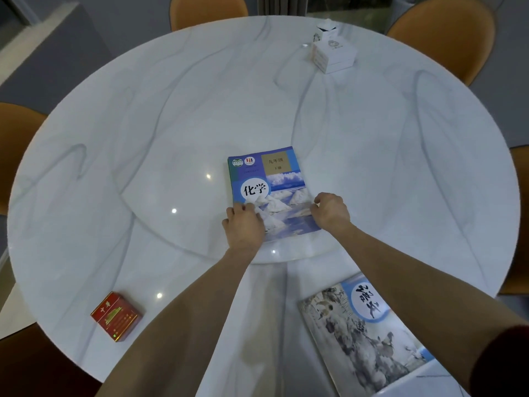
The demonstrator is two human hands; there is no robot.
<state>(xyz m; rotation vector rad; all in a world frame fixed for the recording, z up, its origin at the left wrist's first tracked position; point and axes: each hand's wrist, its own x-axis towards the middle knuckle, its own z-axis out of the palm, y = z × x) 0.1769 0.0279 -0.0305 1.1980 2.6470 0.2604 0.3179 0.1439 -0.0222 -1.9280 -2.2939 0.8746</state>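
A blue textbook [270,179] with a white circle and a mountain picture lies flat on the raised round centre of the white marble table [171,124]. My left hand [243,223] rests on the book's near left corner with fingers laid on the cover. My right hand [330,212] is at the book's near right edge, fingers curled round that edge. A second book [363,333] with an ink-painting cover lies near the table's front right edge, beside my right forearm.
A red box [116,316] sits at the table's front left. White boxes [333,54] are stacked at the far right of the table. Orange chairs [440,32] stand around the table.
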